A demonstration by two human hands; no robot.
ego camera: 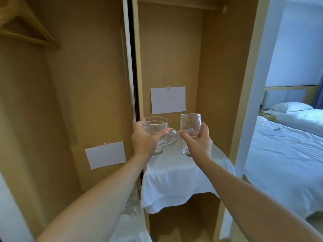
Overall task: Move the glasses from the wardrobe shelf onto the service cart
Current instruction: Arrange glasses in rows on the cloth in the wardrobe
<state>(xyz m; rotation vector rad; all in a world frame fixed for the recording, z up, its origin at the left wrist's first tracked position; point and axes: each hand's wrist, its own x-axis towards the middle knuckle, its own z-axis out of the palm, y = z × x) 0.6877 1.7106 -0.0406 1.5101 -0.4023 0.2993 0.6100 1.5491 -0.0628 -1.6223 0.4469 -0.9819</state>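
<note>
No legible text, label, brand, number or sign appears anywhere in this head-camera view. Two white paper sheets are clipped to the back panels of the brown wardrobe: the upper sheet point(168, 100) in the right compartment and the lower sheet point(105, 155) in the left compartment, and both faces read blank. A small dark mark point(277, 129) sits on a white paper lying on the bed at the right edge of the view, too small and blurred to read. The two clear glasses carry no visible printing or logo.
</note>
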